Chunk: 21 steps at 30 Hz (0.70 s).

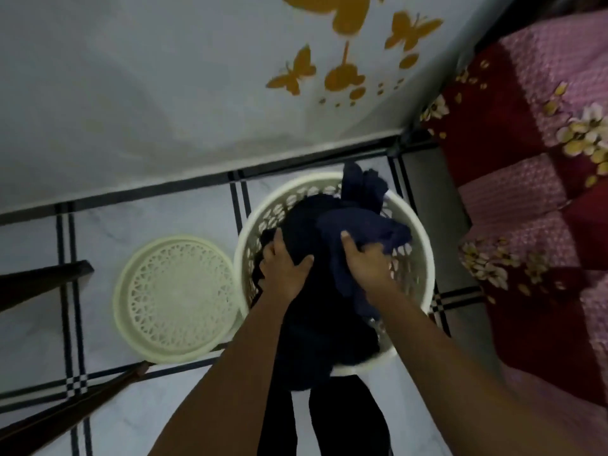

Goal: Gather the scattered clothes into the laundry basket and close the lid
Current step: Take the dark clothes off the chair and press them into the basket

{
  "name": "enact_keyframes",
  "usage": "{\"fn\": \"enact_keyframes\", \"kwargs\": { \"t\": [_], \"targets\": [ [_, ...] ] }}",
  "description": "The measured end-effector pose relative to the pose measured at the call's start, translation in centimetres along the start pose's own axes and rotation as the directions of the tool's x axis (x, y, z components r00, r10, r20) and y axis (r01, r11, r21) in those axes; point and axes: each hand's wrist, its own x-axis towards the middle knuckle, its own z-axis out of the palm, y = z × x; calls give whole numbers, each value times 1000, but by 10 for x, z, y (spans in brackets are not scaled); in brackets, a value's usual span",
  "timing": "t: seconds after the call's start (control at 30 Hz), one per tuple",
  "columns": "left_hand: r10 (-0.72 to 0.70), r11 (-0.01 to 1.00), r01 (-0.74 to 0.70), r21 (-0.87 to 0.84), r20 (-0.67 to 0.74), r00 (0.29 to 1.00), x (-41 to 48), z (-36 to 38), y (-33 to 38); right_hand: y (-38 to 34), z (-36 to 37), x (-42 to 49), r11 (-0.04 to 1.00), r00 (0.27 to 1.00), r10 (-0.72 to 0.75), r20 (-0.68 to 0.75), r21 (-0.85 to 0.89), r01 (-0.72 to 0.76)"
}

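White floor tiles (158, 409) crossed by dark stripes run up to a pale wall (164, 77) stencilled with orange butterflies, well beyond both hands; a bed with a red and pink floral spread (533, 199) lies off to the right hand's side. Directly beneath the hands stands the round, cream laundry basket (424, 245), its perforated wall showing past the right wrist. Dark clothes (316, 291) fill it, spilling over the near and far rims, apparently mid-stuffing. Just beyond the left forearm the matching lid (176, 299) lies flat on the floor, seemingly set aside to leave the mouth free. The left hand (286, 268) presses down, fingers closed into black fabric; the right hand (365, 261) clutches a navy garment (362, 225), likely pushing it in.
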Motion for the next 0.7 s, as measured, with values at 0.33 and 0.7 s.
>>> {"fn": "enact_keyframes", "kwargs": {
  "t": [0.33,0.7],
  "targets": [
    [226,795,-163,584,-36,973,16,62,-57,43,23,89,835,889,-420,184,-304,458],
    [225,608,-172,775,39,974,163,135,-136,136,139,213,782,940,-320,117,-528,332]
  ]
}}
